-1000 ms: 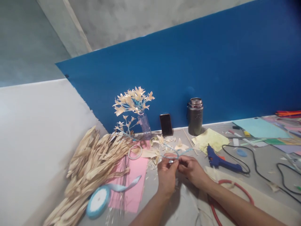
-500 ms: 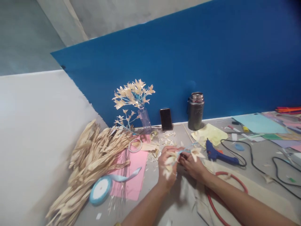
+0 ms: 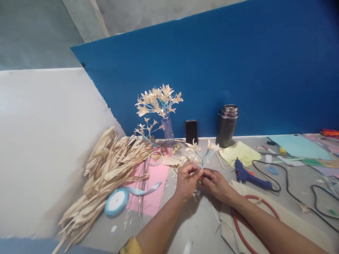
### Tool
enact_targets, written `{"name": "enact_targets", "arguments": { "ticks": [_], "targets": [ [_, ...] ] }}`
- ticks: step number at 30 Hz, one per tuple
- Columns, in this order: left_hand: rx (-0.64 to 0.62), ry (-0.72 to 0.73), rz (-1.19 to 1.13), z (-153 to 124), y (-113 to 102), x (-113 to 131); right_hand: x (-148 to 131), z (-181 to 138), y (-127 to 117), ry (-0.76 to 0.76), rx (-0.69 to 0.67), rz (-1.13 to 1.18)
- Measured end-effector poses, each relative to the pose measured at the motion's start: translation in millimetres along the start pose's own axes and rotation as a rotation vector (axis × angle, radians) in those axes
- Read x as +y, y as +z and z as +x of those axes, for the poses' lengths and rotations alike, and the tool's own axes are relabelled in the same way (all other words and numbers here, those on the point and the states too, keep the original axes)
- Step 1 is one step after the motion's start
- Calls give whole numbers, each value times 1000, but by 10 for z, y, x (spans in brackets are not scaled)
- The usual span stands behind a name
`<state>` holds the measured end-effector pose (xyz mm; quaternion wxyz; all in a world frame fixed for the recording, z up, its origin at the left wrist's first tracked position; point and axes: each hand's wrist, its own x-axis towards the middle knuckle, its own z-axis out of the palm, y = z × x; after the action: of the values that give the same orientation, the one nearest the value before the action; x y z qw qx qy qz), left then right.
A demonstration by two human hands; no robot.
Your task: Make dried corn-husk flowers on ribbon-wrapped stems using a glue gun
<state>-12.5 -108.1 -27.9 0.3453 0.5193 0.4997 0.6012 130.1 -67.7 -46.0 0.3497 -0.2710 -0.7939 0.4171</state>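
Both hands meet over the table, pinching the stem of a small spray of cream husk-like flowers (image 3: 209, 146) with light blue wrapped stems. My left hand (image 3: 187, 180) grips it between thumb and fingers. My right hand (image 3: 215, 185) closes on the same stem just beside it. The flowers stand upright above the fingertips; the lower stem is hidden by the hands. Behind, a clear vase (image 3: 167, 131) holds a bigger bunch of matching flowers (image 3: 160, 100), and a smaller spray (image 3: 148, 131) leans left of it.
Dried corn husks (image 3: 106, 180) pile at left, beside a blue ribbon roll (image 3: 116, 202), thin wires (image 3: 137, 197) and pink paper (image 3: 156, 194). A phone (image 3: 191, 131) and flask (image 3: 227, 126) stand behind. At right lie a blue glue gun (image 3: 250, 178), its cord and a red hoop (image 3: 238, 231).
The flower spray has turned from lying sideways and drooping over my left hand to standing upright above both hands. My view has shifted slightly left.
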Motion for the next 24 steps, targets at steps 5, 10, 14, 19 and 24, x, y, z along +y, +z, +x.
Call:
{"name": "enact_targets", "arguments": {
  "ticks": [5,10,14,19,24],
  "targets": [
    [89,-80,-110,3,77,-71,76,13,23,-44,24,-33],
    [141,-140,-188,17,119,-82,47,24,26,-40,88,-41],
    [44,-180,-260,53,49,-52,-24,20,25,29,66,37],
    [-23,-247,-352,86,-14,-69,-71,21,19,52,7,62],
    [36,-321,-506,80,34,-85,-75,28,44,47,17,38]
  ]
}}
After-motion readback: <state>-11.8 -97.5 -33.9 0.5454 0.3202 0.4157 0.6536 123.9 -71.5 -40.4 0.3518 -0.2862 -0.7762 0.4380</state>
